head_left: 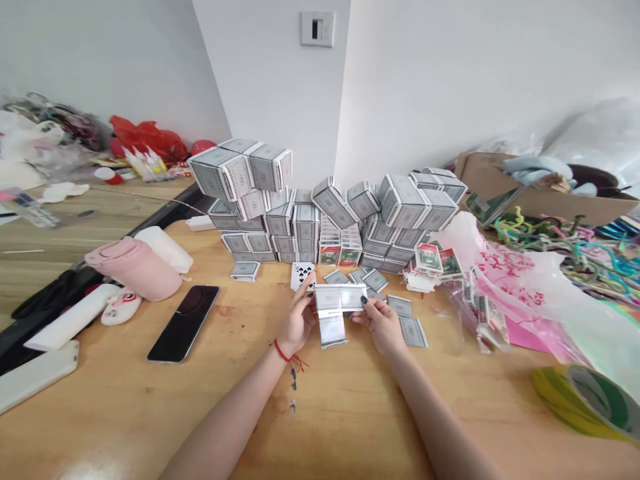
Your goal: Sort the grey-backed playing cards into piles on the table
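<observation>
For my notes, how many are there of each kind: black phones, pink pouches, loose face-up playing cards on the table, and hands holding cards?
black phone: 1
pink pouch: 1
face-up card: 1
hands holding the grey-backed cards: 2, left hand and right hand
Total: 5

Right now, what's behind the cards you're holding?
Loose cards, a nine of spades, then stacked card boxes. The held cards hide the table right behind them.

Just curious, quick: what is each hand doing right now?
Left hand: closed on the folded playing cards.
Right hand: closed on the same cards.
</observation>
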Demonstrator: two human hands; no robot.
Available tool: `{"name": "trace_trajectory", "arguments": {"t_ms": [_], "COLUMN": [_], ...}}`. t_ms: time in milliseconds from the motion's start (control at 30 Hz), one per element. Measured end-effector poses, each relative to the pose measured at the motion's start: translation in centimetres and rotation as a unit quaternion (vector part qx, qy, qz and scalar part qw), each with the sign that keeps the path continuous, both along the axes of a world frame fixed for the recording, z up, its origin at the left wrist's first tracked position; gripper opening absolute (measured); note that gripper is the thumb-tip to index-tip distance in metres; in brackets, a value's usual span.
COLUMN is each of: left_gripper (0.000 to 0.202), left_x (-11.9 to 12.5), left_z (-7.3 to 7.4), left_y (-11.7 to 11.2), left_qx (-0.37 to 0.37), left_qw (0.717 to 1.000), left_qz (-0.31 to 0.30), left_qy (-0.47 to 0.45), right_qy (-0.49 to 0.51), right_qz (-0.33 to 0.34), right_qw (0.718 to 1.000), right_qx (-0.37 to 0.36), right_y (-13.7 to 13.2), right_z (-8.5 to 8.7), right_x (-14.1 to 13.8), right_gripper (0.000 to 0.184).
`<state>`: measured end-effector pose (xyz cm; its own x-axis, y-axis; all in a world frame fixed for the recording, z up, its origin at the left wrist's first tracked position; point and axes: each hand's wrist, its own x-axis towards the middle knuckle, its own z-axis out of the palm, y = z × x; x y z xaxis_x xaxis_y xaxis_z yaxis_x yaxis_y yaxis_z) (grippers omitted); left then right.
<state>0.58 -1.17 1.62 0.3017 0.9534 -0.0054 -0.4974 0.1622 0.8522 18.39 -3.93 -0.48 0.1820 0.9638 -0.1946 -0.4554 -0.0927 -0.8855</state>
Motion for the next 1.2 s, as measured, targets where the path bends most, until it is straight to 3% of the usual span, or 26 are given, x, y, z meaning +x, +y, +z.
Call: {"name": "trace_trajectory", "arguments": {"t_ms": [100,200,367,933,1200], "left_gripper": [0.049,0.055,0.053,0.051,0.047], "left_x": [0.1,0.3,0.5,0.9,0.9], "left_z": [-0.1,-0.1,0.1,0.2,0.2], "left_y": [-0.3,-0.4,-0.3,-0.4,-0.3], "left_qx": [-0.069,-0.092,-0.096,-0.126,-0.141], "left_qw": [0.994,0.990,0.989,0.989,0.988], "left_qz": [-0.063,-0.108,-0.098,-0.076,-0.051], "left_qy": [-0.049,-0.001,0.050,0.025,0.034], "right_qy": [-0.053,-0.099,-0.103,0.004,-0.108], "right_qz": [0.021,0.041,0.041,0.045,0.025], "right_qw": [0.998,0.994,0.994,0.999,0.993], "right_qx": [0.004,0.000,-0.002,-0.007,0.032], "right_y": [-0.2,-0.4,-0.5,-0.6,-0.7], "right_z": [0.1,0.0,-0.2,-0.4,0.1], "right_x": [-0.5,-0.9,-1.0,-1.5,-1.2], "right_gripper": [0.029,0.030,0.030,0.032,0.027]}}
